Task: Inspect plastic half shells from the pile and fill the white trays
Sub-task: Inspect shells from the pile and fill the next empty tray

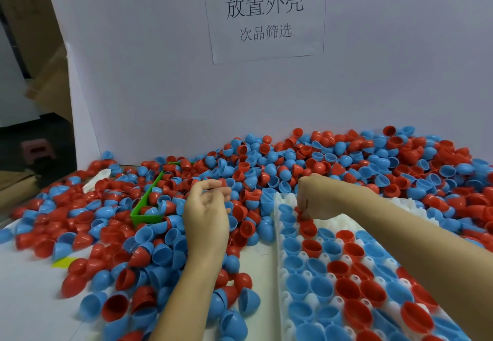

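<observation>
The right hand (310, 202) pinched a red shell (308, 227) over the white tray (278, 236); the left hand (206, 207) hovered above the pile (346, 159).

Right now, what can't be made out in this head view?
- What the right hand pinches over the tray: its fingers hide it.
- Any shell defects: blurred, too small.
- Green bin's far end: buried under shells.
- Tray's near end: cut off by the bottom edge.

Red and blue half shells (266, 164) heaped beside part-filled white tray (278, 234).
</observation>
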Demonstrator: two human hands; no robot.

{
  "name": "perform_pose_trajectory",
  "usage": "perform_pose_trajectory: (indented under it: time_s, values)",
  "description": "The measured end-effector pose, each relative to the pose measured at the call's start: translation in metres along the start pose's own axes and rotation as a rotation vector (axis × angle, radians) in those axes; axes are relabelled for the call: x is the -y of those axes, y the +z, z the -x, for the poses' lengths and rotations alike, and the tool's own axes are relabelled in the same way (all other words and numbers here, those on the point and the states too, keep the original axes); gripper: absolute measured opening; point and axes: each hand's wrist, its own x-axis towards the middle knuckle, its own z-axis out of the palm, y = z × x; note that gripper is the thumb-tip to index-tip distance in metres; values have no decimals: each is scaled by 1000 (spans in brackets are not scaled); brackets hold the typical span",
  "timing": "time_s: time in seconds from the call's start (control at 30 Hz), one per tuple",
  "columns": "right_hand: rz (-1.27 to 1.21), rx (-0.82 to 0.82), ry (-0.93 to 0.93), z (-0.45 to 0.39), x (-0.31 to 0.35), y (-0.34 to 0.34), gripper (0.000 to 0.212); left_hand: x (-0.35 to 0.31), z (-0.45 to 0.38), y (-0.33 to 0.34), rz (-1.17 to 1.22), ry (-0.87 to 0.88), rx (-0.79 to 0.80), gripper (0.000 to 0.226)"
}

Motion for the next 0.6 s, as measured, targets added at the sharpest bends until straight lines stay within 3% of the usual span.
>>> perform_pose_trajectory:
  time_s: [0.13,0.3,0.37,0.5,0.6]
  values:
    - [10,2,26,0,3,0,17,2,-1,-4,-196,116,4,27]
    - [-30,42,9,-1,4,-1,14,12,-1,-4,-608,290,161,24]
    - [-28,41,4,-1,5,0,16,16,-2,-4,-800,339,223,32]
    - [6,74,26,1,4,-4,23,22,-1,-6,-1077,366,328,50]
    - [-56,70,14,5,-2,-9,25,23,-1,-5,-1167,362,312,45]
